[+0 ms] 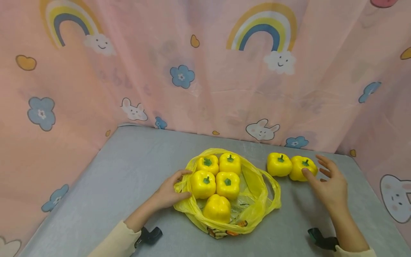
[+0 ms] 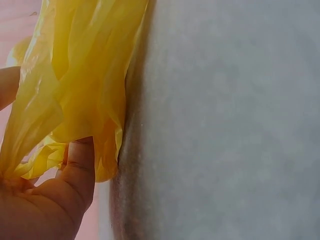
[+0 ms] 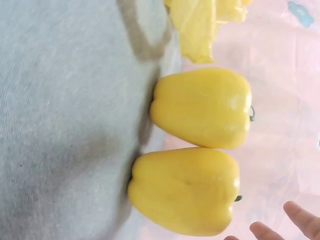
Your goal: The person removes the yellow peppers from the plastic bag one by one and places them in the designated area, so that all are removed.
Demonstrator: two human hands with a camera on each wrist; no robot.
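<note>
My left hand (image 1: 167, 190) holds the left rim of a yellow plastic bag (image 1: 257, 210), thumb and fingers about the film. In the left wrist view, the bag (image 2: 90, 75) hangs over part of that hand (image 2: 55, 205). Several yellow bell peppers (image 1: 203, 184) sit inside the open bag. To its right, two more bell peppers stand side by side: a left one (image 1: 278, 164) and a right one (image 1: 302, 168). My right hand (image 1: 332, 187) is beside the right pepper, fingers spread and holding nothing. In the right wrist view, its fingertips (image 3: 302, 220) appear near that pepper's (image 3: 187, 190) stem end.
Everything stands on a grey table (image 1: 128, 160). A pink patterned curtain (image 1: 212, 103) hangs behind and along both sides. One bag handle (image 1: 274, 189) reaches out to the right, toward the two loose peppers.
</note>
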